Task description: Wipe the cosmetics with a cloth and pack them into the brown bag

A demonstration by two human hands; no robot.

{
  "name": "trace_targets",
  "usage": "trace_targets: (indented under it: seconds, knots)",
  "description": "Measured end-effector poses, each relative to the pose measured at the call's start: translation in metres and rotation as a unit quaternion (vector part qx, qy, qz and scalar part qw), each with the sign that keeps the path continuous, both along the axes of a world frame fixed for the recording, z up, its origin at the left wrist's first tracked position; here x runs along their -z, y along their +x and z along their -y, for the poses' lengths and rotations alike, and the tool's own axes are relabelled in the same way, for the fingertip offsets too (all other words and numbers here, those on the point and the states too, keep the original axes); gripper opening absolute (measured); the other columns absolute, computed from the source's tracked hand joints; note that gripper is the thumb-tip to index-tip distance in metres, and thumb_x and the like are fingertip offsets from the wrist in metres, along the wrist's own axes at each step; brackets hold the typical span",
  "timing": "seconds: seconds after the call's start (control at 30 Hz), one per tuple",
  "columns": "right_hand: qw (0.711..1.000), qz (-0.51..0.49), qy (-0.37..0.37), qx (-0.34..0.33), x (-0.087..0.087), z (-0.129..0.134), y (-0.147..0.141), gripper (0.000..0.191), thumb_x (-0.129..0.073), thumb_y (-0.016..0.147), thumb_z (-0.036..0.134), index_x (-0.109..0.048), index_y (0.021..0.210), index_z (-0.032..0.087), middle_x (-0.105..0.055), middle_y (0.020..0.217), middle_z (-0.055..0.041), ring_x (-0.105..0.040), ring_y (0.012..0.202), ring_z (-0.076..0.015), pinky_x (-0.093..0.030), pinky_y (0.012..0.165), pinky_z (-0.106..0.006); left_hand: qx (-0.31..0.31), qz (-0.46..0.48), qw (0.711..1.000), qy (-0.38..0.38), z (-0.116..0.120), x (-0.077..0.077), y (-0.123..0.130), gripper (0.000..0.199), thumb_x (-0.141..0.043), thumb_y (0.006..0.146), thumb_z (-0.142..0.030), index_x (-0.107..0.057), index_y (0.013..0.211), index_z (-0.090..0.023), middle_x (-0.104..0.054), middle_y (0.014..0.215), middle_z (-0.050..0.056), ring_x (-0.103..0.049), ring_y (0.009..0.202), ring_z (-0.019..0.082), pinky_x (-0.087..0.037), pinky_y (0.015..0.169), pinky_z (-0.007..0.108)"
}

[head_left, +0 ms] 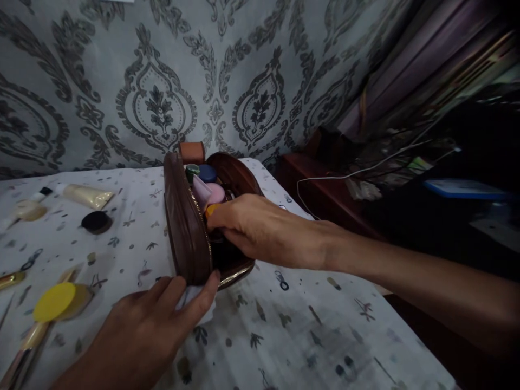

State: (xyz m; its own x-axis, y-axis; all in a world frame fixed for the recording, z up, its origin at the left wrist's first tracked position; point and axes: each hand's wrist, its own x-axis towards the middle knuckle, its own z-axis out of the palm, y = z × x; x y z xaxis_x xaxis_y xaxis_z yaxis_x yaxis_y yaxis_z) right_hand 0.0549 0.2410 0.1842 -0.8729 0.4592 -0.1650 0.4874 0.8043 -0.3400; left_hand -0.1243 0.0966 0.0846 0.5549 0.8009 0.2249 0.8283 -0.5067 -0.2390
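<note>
A brown toiletry bag with a gold zip stands unzipped on the table, its lid folded back to the right. My right hand reaches into it from the right, fingers curled down among the contents; the bag's wall hides the fingertips. An orange-yellow item shows against its index finger. Beyond lie a pink round-topped item, a blue lid and a green-topped jar. My left hand grips the bag's near end, thumb at the zip edge. Something white and crumpled shows between its thumb and fingers.
To the left on the patterned cloth lie a cream tube, a black round lid, a small bottle, a yellow-lidded jar and brushes. A patterned wall rises behind. A white cable runs beyond the table's right edge.
</note>
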Motion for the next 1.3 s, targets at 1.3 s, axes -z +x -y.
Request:
trace_targets:
  seconds: [1.3]
  knots:
    - [0.987,0.065,0.143,-0.038,0.017,0.003,0.020,0.015,-0.058,0.083,0.006,-0.062,0.092,0.017,-0.067,0.077,-0.0011,-0.055,0.063,-0.0134,-0.022,0.053,-0.029,-0.028,0.027,0.999,-0.027,0.004,0.005,0.002,0.094,-0.037,0.067,0.003,-0.016,0.153,-0.027,-0.057,0.076,-0.003,-0.051,0.051,0.013,-0.040,0.046,0.021]
